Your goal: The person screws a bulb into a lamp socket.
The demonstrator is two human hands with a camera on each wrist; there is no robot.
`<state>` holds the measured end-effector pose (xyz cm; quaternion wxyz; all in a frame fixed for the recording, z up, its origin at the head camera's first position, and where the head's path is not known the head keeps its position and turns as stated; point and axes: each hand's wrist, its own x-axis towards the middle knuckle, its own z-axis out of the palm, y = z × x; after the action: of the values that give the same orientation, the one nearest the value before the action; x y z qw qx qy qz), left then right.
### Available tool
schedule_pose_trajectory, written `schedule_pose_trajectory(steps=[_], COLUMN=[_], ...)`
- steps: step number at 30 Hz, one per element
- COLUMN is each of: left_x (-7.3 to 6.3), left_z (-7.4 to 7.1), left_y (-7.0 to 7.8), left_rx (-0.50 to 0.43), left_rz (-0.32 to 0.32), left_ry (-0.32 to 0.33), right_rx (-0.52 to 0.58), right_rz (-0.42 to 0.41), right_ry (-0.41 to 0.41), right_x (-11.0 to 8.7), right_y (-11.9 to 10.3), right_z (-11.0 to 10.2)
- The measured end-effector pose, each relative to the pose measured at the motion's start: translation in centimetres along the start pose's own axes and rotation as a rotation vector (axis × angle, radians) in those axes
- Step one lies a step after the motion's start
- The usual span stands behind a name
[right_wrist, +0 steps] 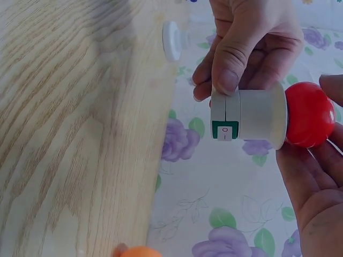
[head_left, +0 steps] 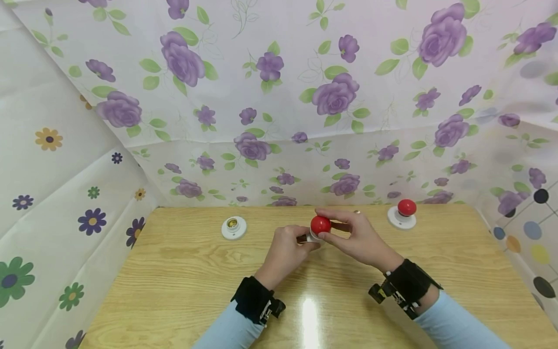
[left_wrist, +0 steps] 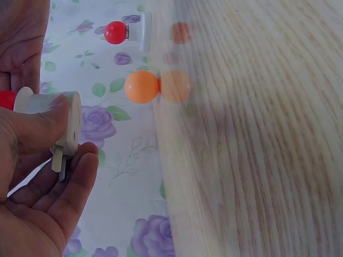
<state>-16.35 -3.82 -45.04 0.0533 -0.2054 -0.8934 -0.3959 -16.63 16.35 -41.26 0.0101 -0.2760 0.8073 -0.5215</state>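
Observation:
My left hand (head_left: 285,249) grips a white plug-in lamp socket (right_wrist: 260,115) above the wooden table. The socket has a green-framed switch (right_wrist: 225,130) on its side. Two flat metal prongs (left_wrist: 57,158) stick out of its back in the left wrist view. Against the socket's flared rim sits a round red bulb (head_left: 320,224). Thumb and fingers of my right hand (head_left: 359,237) hold this bulb from either side. The bulb's screw base is not visible.
A round white lamp base (head_left: 234,229) with a bare brass socket stands at the table's back left. Another base (head_left: 401,220) at the back right carries a red bulb (head_left: 407,207). An orange ball (left_wrist: 142,87) appears near the far edge. Flowered sheeting (head_left: 270,111) rises behind the table (head_left: 187,291).

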Motion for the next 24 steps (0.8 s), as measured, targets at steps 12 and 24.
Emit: schedule_pose_trajectory(steps=[12, 24], left_x=[-0.2, -0.3], left_z=[0.4, 0.8], left_y=[0.0, 0.6], left_rx=[-0.015, 0.003], left_rz=[0.009, -0.016], left_ry=[0.018, 0.055], right_rx=[0.015, 0.030], right_rz=[0.064, 0.127], right_ry=[0.026, 0.131], right_x=[0.0, -0.3], right_y=[0.0, -2.9], right_z=[0.1, 0.4])
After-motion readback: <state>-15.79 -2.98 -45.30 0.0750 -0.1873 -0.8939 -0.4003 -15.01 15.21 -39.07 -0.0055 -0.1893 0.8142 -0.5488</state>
